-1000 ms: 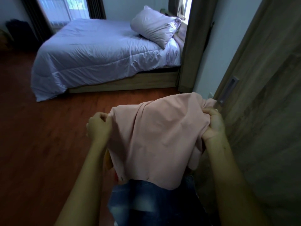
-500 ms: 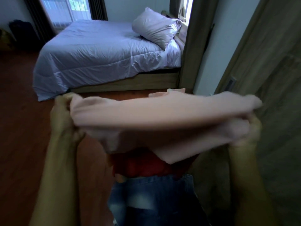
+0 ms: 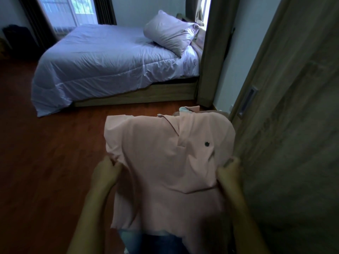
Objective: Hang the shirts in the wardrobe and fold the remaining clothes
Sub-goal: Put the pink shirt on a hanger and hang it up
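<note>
The left grip [image 3: 105, 173] and the right grip [image 3: 230, 172] each have fingers curled tight on a side edge of the pink polo shirt [image 3: 165, 162]. The shirt is spread front-up between them. Its collar and small dark chest mark lie beyond the grips, and its hem falls back toward the person. Whether it rests on something below or is held in the air cannot be told.

By the look of it, the task is at an early stage. This shirt is opened out but not hung, and no hanger is in view. Just right of the right grip stands the wardrobe door [image 3: 293, 134], and its recessed handle [image 3: 247, 99] is farther off on that side. The door appears closed, so nothing inside shows. Below the grips, under the hem, a blue denim garment [image 3: 146, 241] shows, probably waiting to be folded. Well beyond both grips are the bed [image 3: 110, 61] and its pillow [image 3: 170, 32], with no clothes showing on them.
</note>
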Tool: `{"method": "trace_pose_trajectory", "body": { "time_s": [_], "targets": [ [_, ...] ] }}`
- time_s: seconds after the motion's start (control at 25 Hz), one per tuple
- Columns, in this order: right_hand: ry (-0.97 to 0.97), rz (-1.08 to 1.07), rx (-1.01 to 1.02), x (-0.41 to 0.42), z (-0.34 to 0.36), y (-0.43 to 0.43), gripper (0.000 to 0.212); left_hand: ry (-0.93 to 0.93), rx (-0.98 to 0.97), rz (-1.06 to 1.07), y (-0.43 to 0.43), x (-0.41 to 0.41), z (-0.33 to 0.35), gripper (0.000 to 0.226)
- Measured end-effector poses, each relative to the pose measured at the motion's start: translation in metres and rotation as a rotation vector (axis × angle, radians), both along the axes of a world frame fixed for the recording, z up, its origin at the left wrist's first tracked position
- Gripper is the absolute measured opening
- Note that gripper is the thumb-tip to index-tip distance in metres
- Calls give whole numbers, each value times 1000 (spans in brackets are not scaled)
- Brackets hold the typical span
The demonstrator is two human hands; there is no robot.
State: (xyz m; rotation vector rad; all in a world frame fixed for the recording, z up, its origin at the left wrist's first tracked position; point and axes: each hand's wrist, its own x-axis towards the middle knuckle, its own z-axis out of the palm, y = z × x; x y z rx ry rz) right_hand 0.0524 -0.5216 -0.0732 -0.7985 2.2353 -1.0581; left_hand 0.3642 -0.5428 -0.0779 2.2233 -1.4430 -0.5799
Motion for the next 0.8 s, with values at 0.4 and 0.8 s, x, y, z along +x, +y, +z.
{"method": "trace_pose_trajectory", "body": {
  "time_s": [0.4,0.8],
  "targets": [
    [663,479,-27,77,112,-117,49,169,-459,-76,-3,-53,54,12],
    [246,180,-434,55,83,-132,32,228,-526,-127,-21,-70,63,15]
  ]
}}
